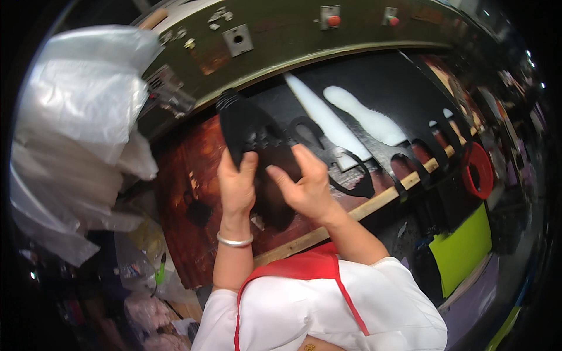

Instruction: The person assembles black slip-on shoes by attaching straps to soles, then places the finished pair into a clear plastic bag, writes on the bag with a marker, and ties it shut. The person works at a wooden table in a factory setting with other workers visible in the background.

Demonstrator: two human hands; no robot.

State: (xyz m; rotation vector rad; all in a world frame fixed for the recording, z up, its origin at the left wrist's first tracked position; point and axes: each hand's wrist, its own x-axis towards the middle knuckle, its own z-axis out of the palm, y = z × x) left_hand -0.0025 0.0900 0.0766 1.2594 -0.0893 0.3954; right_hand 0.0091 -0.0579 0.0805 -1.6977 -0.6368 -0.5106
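Observation:
Above the bench I hold dark, flat, rounded pieces of sheet (243, 120), shaped somewhat like shoe soles, with a ragged edge in the middle. My left hand (236, 184) grips the left side, its thumb on top. On the other side my right hand (313, 186) is closed around the edge, thumb pressed towards the middle. Some fingers are hidden beneath the pieces. Just right of my right hand lies a curved black offcut (358, 186). Beyond it a black sheet (374, 70) with cut-out openings covers the bench, bearing a long white wedge (328, 120) and a white sole-shaped piece (363, 116).
The reddish-brown bench top (187, 158) has a wooden front edge (410, 180). Behind stands a green machine beam (281, 36) with a red button (333, 21). Clear plastic sheeting (82, 111) hangs left. A red bowl (478, 171) and a lime-green sheet (461, 250) are at right.

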